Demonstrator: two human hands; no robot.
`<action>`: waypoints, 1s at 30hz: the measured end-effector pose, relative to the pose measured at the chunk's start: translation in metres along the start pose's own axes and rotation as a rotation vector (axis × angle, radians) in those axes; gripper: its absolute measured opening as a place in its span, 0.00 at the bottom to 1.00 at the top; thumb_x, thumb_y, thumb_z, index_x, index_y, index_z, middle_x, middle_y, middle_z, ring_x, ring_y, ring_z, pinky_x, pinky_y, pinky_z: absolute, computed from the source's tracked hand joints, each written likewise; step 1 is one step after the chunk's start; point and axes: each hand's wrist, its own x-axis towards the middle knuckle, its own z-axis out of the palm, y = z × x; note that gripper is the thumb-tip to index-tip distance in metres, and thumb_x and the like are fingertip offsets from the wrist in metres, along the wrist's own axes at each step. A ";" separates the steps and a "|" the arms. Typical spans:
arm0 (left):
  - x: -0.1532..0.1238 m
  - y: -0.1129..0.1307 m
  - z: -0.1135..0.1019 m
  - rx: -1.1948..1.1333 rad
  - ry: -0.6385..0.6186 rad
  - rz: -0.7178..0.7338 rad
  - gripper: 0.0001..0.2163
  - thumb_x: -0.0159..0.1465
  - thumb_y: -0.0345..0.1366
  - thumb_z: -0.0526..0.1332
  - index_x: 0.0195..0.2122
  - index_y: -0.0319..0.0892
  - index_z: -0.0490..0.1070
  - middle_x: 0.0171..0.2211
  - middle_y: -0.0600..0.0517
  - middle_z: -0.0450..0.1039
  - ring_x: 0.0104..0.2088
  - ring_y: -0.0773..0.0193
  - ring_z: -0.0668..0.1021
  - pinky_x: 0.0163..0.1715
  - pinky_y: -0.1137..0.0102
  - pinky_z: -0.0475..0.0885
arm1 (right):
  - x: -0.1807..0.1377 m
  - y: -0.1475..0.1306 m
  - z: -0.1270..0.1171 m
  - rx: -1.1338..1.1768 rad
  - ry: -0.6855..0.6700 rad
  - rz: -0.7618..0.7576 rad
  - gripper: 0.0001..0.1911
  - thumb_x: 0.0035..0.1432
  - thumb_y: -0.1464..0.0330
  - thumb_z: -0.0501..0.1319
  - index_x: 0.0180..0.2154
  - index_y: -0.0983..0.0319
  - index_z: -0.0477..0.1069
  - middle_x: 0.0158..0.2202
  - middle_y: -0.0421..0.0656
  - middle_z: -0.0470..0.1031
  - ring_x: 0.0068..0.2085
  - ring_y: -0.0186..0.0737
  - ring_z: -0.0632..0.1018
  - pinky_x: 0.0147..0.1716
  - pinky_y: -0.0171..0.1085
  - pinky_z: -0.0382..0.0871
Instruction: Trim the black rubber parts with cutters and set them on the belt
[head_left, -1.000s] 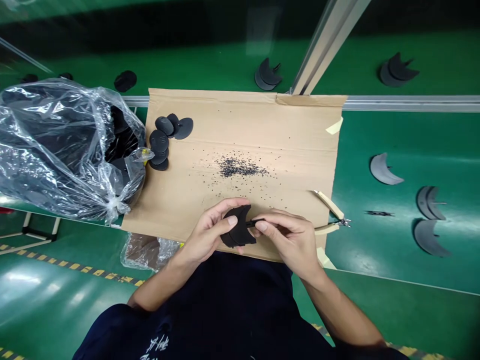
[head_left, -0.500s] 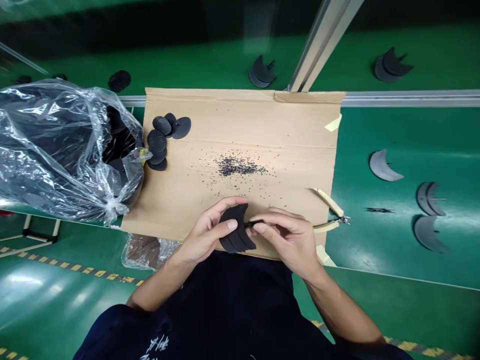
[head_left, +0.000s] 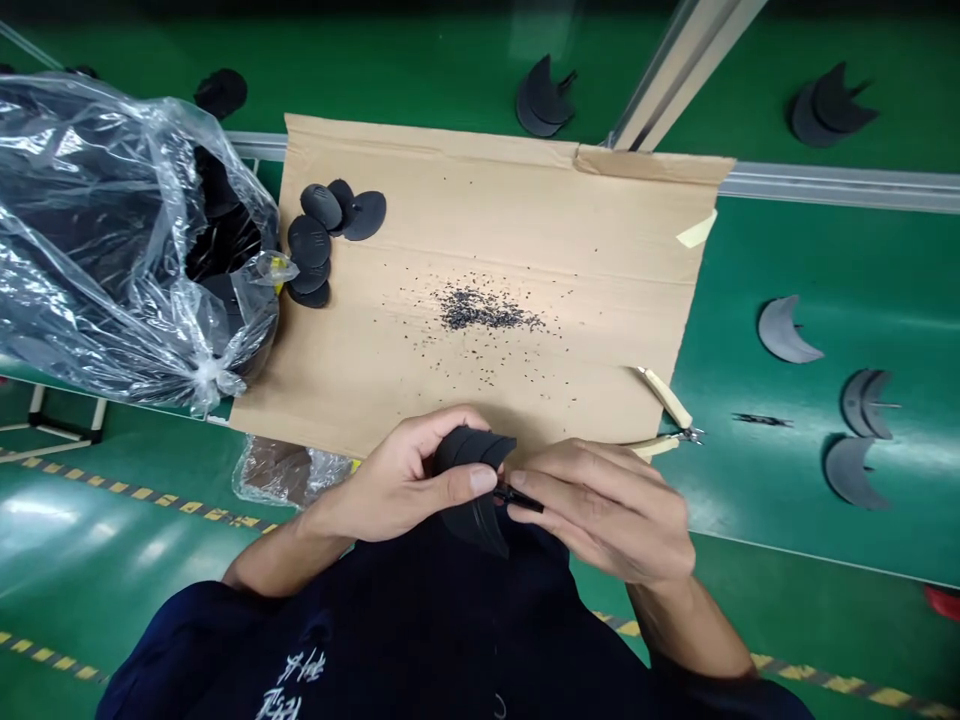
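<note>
My left hand (head_left: 409, 470) is closed around black curved plastic pieces (head_left: 472, 450), stacked close together like crescents. Its thumb presses on their inner side. From that side a thin black stem (head_left: 523, 499) sticks out, and the fingers of my right hand (head_left: 607, 505) pinch it. Whether the stem is still joined to the pieces is hidden by my fingers. Both hands are over the near edge of a cardboard sheet (head_left: 360, 370). Cream-handled side cutters (head_left: 675, 410) lie with their handles spread, just beyond my right hand.
Small black bits (head_left: 484, 310) are scattered mid-cardboard. Black oval discs (head_left: 309, 242) lie at its left, beside a clear plastic bag (head_left: 135, 250) of dark parts. Grey crescent pieces (head_left: 787, 330) and a thin dark stick (head_left: 762, 420) rest on the green table at right. A metal post (head_left: 686, 75) rises behind.
The curved pieces have been turned in my left hand, so their ridged outer face tips upward. My right hand has shifted right and lower, still pinching the stem. The camera view has tilted slightly.
</note>
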 end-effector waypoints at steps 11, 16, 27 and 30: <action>-0.006 -0.008 0.017 0.158 0.126 0.057 0.10 0.66 0.42 0.65 0.35 0.41 0.69 0.28 0.54 0.68 0.28 0.69 0.69 0.26 0.75 0.66 | -0.008 -0.003 0.017 0.058 0.164 0.119 0.09 0.61 0.71 0.68 0.45 0.58 0.80 0.32 0.43 0.82 0.30 0.39 0.82 0.30 0.38 0.79; 0.012 -0.007 0.015 -0.067 0.042 0.026 0.15 0.64 0.46 0.67 0.33 0.40 0.67 0.25 0.57 0.61 0.24 0.72 0.63 0.22 0.77 0.61 | 0.003 0.001 0.014 0.248 0.239 0.333 0.04 0.61 0.66 0.69 0.38 0.58 0.82 0.30 0.43 0.81 0.27 0.37 0.79 0.27 0.36 0.76; 0.018 -0.015 0.018 0.017 0.249 0.205 0.12 0.63 0.42 0.70 0.34 0.40 0.72 0.30 0.53 0.71 0.32 0.67 0.73 0.32 0.74 0.69 | -0.005 -0.001 0.022 0.469 0.284 0.505 0.20 0.60 0.48 0.65 0.39 0.58 0.75 0.30 0.41 0.74 0.30 0.38 0.76 0.30 0.37 0.73; 0.016 -0.023 0.019 0.060 0.239 0.232 0.13 0.60 0.42 0.72 0.36 0.41 0.72 0.34 0.51 0.74 0.35 0.65 0.76 0.36 0.72 0.71 | -0.002 -0.004 0.020 0.347 0.237 0.547 0.10 0.62 0.61 0.67 0.33 0.59 0.75 0.28 0.41 0.73 0.30 0.37 0.73 0.29 0.37 0.69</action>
